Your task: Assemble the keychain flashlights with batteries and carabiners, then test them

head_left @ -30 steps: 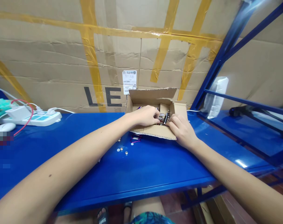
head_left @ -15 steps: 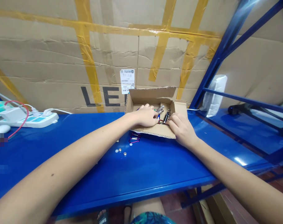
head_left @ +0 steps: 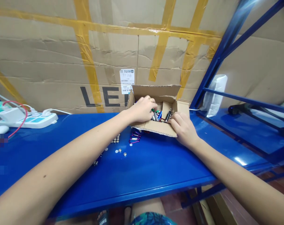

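Left hand (head_left: 144, 109): stretched from lower left, palm down, with fingers curled down into the box; could not tell whether gripping a piece.
Right hand (head_left: 184, 126): angled from lower right, with bent fingers at the box's right end; could not tell what was gripped.
Box (head_left: 153, 126): stood open on the blue table (head_left: 156, 170), just right of frame centre.
Small pieces (head_left: 159, 116): lay inside, between both hands.
Purple clips (head_left: 134, 137): lay just below the box's left front edge.
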Demonstrator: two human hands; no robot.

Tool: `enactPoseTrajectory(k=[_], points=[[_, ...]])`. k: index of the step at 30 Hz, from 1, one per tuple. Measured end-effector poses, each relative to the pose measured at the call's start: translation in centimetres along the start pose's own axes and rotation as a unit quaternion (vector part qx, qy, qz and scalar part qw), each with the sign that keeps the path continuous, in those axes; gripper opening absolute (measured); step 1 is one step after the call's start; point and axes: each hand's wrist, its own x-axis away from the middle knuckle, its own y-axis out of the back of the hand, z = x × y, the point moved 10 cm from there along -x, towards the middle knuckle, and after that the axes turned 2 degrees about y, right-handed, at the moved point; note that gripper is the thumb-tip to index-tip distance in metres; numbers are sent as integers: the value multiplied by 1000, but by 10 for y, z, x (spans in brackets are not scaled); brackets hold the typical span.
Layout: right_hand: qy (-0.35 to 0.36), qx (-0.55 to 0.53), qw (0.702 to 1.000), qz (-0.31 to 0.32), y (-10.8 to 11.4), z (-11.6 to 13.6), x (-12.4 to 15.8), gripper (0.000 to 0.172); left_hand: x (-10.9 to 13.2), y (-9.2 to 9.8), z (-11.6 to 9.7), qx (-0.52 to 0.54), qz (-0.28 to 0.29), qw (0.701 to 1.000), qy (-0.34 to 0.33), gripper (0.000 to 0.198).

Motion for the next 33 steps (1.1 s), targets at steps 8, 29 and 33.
enactPoseTrajectory(k=[8,29,33], points=[[-6,-5,1000,8,-2,0,0,28,-6,-16,-14,-32,27,999,-29,29],[-35,-36,998,26,-8,-6,2,30,-40,-31,-11,-7,181,980,78,22],[-45,-41,998,20,-7,-10,3,30,-39,-30,-10,1,184,981,64,22]])
